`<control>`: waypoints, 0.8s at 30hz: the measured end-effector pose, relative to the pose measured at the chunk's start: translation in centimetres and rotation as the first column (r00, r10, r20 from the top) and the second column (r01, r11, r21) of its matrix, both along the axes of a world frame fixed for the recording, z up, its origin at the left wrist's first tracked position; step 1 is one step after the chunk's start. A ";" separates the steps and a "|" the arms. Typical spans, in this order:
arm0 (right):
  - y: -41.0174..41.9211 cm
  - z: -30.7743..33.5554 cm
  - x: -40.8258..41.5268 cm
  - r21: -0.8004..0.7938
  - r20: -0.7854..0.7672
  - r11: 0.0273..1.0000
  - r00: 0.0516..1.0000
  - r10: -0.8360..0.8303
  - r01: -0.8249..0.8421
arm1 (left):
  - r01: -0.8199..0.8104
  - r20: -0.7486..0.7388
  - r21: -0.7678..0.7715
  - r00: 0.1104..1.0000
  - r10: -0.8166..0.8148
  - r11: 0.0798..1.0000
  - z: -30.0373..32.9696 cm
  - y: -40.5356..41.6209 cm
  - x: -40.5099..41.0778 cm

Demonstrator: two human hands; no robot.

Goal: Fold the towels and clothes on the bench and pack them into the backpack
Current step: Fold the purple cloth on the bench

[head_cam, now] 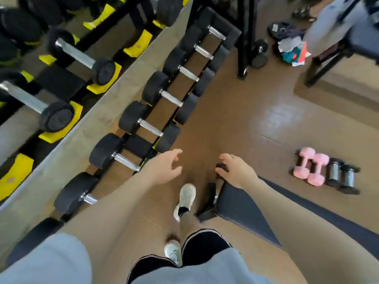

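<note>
My left hand (164,167) hangs over the brown floor with relaxed, spread fingers and holds nothing. My right hand (235,171) hovers over the end of a dark padded bench (246,210), its fingers loosely curled beside a black knob (221,166); whether they touch it I cannot tell. Far off at the top right, a heap of white, teal and orange clothes (293,51) lies on the floor beside a dark backpack (284,30). A second dark bench (363,37) stands there with grey fabric (328,23) hanging over it.
A rack of black dumbbells (155,103) runs along the left beside a mirror. Two pink dumbbells (309,167) and two small black ones (341,176) lie on the floor at the right. A black post (245,37) stands ahead. My white shoes (185,198) are below.
</note>
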State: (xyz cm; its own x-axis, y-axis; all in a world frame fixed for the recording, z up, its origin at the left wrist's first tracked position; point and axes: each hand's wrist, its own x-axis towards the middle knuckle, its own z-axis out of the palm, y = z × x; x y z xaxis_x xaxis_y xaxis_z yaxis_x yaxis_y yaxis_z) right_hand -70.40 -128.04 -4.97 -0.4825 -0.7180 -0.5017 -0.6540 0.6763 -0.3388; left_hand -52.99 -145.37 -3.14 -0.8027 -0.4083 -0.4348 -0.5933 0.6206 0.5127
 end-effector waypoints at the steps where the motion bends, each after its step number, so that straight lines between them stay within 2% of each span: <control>1: -0.7 -0.2 -1.4 0.011 -0.002 0.999 0.999 -0.035 0.035 | 0.017 -0.010 -0.003 1.000 -0.017 1.000 -0.2 -1.1 -1.9; 8: -4.1 -1.0 -11.8 0.104 0.044 0.973 0.976 -0.212 0.206 | 0.147 -0.020 0.040 0.989 -0.146 0.988 0.4 -7.1 -16.7; 14: -6.9 1.2 -22.3 0.048 0.074 0.926 0.923 -0.377 0.374 | 0.249 -0.040 0.081 0.968 -0.246 0.965 2.5 -10.8 -30.2; 18: -8.5 2.4 -29.1 -0.024 0.064 0.876 0.875 -0.480 0.483 | 0.326 -0.064 0.050 0.944 -0.323 0.944 2.5 -12.5 -39.4; 24: -9.6 0.3 -41.3 -0.022 0.025 0.831 0.831 -0.555 0.556 | 0.460 -0.050 0.011 0.887 -0.459 0.888 0.1 -14.8 -54.7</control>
